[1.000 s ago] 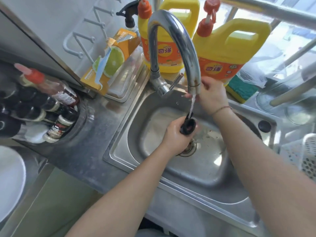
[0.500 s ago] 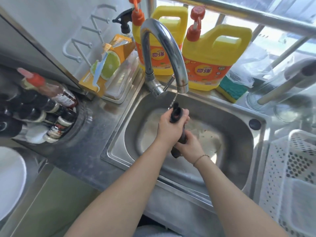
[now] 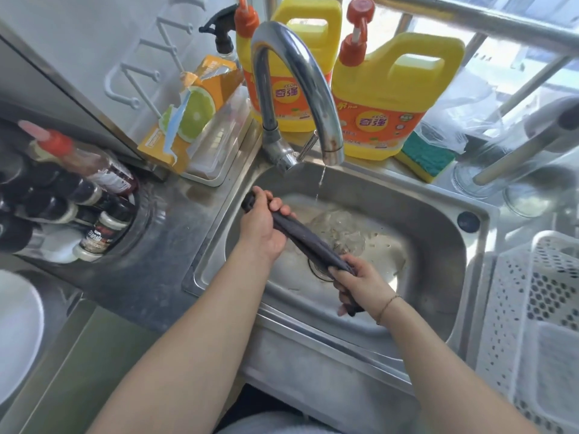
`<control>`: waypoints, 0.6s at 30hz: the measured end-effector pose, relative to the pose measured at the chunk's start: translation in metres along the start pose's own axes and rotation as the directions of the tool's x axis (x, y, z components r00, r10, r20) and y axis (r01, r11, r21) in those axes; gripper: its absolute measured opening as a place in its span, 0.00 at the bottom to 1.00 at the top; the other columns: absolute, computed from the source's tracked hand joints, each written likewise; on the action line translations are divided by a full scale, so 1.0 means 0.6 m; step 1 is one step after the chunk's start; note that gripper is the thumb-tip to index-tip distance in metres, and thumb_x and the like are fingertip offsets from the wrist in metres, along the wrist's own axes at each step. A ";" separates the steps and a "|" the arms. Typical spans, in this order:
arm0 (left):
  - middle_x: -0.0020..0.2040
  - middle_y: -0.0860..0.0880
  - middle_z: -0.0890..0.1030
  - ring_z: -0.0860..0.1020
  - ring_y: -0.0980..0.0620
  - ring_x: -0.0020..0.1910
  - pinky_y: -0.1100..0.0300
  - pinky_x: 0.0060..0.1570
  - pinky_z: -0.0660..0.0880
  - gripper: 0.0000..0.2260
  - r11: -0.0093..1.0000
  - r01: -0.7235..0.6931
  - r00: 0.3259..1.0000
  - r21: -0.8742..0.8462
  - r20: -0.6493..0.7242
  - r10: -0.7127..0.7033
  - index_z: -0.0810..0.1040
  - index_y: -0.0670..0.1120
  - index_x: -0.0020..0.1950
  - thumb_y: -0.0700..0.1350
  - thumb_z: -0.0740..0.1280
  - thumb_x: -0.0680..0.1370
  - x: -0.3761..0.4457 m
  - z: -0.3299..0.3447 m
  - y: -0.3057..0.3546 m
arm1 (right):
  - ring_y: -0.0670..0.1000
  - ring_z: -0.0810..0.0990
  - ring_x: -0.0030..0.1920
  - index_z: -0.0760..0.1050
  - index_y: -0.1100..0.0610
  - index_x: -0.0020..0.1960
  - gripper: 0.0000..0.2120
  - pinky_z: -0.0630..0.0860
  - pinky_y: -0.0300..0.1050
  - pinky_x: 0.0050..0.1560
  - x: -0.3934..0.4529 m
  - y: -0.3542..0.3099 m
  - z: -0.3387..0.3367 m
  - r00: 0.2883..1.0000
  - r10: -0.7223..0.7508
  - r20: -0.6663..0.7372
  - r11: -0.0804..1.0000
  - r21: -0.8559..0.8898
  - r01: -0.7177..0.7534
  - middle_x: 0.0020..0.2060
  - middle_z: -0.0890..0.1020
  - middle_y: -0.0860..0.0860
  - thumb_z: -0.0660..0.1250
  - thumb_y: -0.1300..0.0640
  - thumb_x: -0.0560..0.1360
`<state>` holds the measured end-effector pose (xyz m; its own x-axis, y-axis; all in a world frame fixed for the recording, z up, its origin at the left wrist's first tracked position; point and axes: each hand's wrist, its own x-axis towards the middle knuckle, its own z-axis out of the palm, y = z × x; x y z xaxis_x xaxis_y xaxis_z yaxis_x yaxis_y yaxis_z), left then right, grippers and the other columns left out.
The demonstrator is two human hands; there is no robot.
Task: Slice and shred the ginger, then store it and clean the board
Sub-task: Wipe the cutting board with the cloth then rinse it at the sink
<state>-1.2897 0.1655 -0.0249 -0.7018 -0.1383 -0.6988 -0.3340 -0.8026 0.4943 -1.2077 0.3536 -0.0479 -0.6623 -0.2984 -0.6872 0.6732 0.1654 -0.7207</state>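
Since half a second ago the hands have spread apart — one dark cloth (image 3: 305, 238), twisted into a rope, stretches over the sink (image 3: 432, 214). Left hand (image 3: 263, 227) fingers clench its far end, right hand (image 3: 360, 285) fingers its near end. Two yellow detergent jugs (image 3: 385, 98) stand behind one faucet (image 3: 291, 73) — trickling.

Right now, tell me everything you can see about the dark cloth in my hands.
The dark cloth is a grey-black rag, twisted into a tight rope as if being wrung. It slants over the steel sink, away from the thin trickle. The left hand grips its upper end, the right hand its lower end, a short tail sticking out below.
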 end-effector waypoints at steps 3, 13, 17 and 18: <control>0.29 0.53 0.69 0.69 0.54 0.27 0.59 0.34 0.71 0.12 0.997 -0.075 0.997 0.035 -0.011 0.076 0.70 0.49 0.42 0.49 0.62 0.84 -0.012 0.002 -0.010 | 0.47 0.62 0.24 0.71 0.61 0.48 0.19 0.66 0.39 0.21 -0.012 -0.005 0.001 0.985 0.155 0.071 0.971 0.175 -0.165 0.30 0.66 0.51 0.66 0.44 0.73; 0.78 0.45 0.66 0.63 0.55 0.77 0.59 0.76 0.61 0.36 0.078 -0.827 0.508 0.557 0.800 -0.320 0.56 0.45 0.81 0.44 0.69 0.76 -0.113 -0.076 -0.060 | 0.55 0.81 0.53 0.78 0.56 0.59 0.31 0.80 0.56 0.53 -0.032 -0.022 0.022 0.968 0.128 0.215 0.568 0.784 -0.249 0.49 0.81 0.57 0.63 0.31 0.72; 0.81 0.44 0.59 0.58 0.48 0.80 0.42 0.74 0.63 0.40 -0.344 -0.866 0.426 0.362 0.895 -0.132 0.57 0.40 0.80 0.29 0.63 0.68 -0.060 -0.124 -0.025 | 0.45 0.73 0.29 0.71 0.59 0.51 0.30 0.69 0.31 0.20 -0.046 -0.004 0.015 0.919 0.097 0.383 0.515 0.770 -0.375 0.37 0.75 0.52 0.84 0.53 0.57; 0.82 0.46 0.53 0.53 0.47 0.81 0.40 0.75 0.61 0.45 -0.470 -0.844 0.396 0.257 0.891 -0.223 0.51 0.42 0.81 0.29 0.65 0.67 -0.046 -0.131 -0.024 | 0.44 0.71 0.27 0.71 0.60 0.48 0.29 0.66 0.30 0.17 -0.049 -0.007 0.019 0.898 0.082 0.433 0.519 0.751 -0.409 0.35 0.74 0.52 0.84 0.59 0.55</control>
<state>-1.2161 0.1353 -0.0531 -0.7637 0.6413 0.0740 0.5878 0.6434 0.4904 -1.1873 0.3509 -0.0239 -0.3971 -0.6610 -0.6367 0.8671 -0.4976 -0.0242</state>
